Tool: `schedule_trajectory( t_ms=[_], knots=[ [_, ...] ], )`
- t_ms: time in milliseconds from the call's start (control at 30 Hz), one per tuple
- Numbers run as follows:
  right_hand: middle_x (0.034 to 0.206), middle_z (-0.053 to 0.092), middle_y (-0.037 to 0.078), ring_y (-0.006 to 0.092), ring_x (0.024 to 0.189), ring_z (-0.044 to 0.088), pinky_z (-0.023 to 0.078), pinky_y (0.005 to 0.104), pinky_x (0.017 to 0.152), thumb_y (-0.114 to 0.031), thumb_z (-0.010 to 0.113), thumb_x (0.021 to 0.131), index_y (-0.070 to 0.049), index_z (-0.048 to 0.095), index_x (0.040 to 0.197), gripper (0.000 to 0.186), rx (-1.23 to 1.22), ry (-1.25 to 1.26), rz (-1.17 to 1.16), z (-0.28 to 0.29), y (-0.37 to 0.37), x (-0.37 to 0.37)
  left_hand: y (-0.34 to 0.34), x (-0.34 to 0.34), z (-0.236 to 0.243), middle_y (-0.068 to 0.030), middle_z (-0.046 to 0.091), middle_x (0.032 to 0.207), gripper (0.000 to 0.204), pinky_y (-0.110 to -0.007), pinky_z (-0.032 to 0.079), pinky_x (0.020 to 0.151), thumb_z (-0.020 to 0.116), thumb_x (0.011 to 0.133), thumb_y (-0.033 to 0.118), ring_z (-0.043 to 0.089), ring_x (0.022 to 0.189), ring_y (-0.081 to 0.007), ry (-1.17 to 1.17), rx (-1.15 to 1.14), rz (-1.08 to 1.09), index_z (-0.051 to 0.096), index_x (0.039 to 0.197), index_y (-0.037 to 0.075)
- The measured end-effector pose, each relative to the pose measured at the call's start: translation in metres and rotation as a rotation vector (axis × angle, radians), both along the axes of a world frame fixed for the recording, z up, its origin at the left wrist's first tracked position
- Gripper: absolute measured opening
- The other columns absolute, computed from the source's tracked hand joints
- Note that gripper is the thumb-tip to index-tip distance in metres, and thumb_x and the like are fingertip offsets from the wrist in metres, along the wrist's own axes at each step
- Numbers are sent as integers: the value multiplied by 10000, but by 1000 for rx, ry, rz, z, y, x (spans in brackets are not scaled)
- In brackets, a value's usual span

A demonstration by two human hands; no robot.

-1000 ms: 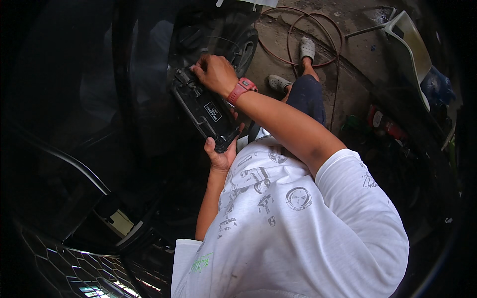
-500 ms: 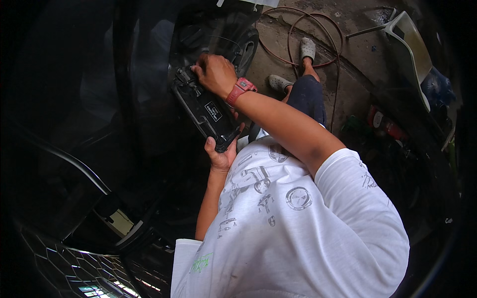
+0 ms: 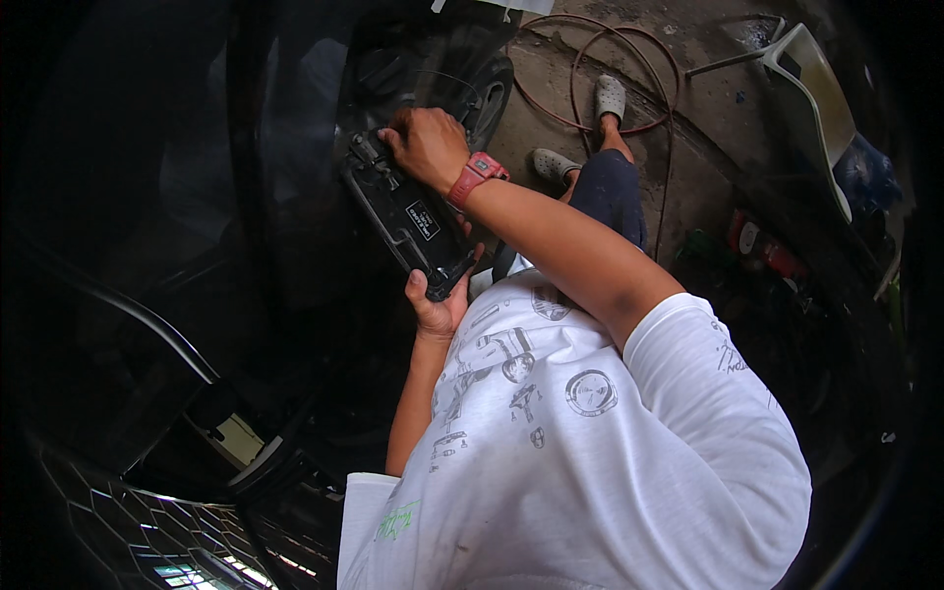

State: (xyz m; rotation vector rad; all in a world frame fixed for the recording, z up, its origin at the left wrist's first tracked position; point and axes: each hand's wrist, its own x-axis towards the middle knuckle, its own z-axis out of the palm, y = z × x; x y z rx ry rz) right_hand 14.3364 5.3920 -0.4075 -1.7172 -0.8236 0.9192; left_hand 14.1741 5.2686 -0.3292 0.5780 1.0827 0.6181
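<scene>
Fingers of the left hand curl closed around the lower end of a black plastic panel, thumb on its near face, so that grip is shut firmly on the part; the right hand lies over the panel's upper end with fingers bent down onto it, pressing or clasping the top edge, though how far that grip closes round the edge cannot be told from this angle; a red wristwatch sits on the right wrist; the panel is a long, narrow, flat piece of dark moulded plastic with ribs and clips near its top and a small white-edged label at mid-length; it is held up against the dark body of a car, just beside a black tyre; its long axis runs on a diagonal, upper end toward the upper left by the right hand, lower end toward the lower right in the left hand; the person wears a white printed shirt and pale shoes; a reddish hose loops on the concrete floor.
</scene>
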Motion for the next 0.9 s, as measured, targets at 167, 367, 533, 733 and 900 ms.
schedule_trajectory(
  t_ms=[167, 367, 533, 733, 900],
  knots=[
    [885, 758, 228, 445, 886, 739, 577, 523, 816, -323, 771, 949, -46, 806, 989, 282, -14, 9, -35, -1, 0, -1, 0, 0, -1, -171, 530, 1582, 1101, -556, 397, 1224, 767, 809, 671, 506, 1478, -321, -10, -5, 1, 357, 1658, 101],
    [900, 761, 244, 451, 883, 748, 591, 542, 815, -318, 753, 946, -48, 806, 943, 276, 1, -2, -11, 0, 0, -1, 0, -1, -2, -170, 530, 1581, 1097, -555, 400, 1221, 767, 810, 671, 506, 1476, -323, -11, 4, 15, 360, 1657, 104],
    [909, 764, 245, 454, 881, 749, 596, 544, 818, -293, 752, 934, -49, 808, 938, 251, 22, -50, 59, -2, -1, 5, 1, -1, -2, -172, 521, 1588, 1111, -552, 397, 1222, 766, 803, 683, 498, 1480, -332, -11, -7, -5, 352, 1662, 113],
    [918, 764, 245, 456, 893, 748, 595, 544, 821, -294, 758, 933, -42, 793, 973, 258, 21, -40, 10, -3, 2, 2, 1, 0, 0, -175, 518, 1590, 1123, -552, 393, 1226, 763, 800, 693, 492, 1485, -336, 2, -7, -9, 344, 1666, 114],
    [913, 766, 234, 443, 926, 749, 587, 538, 846, -297, 777, 923, -54, 778, 993, 253, -15, -13, 22, 1, 0, 4, 1, -1, -2, -177, 514, 1592, 1133, -554, 389, 1229, 763, 797, 698, 491, 1485, -334, 6, -14, -2, 338, 1668, 111]
  ],
)
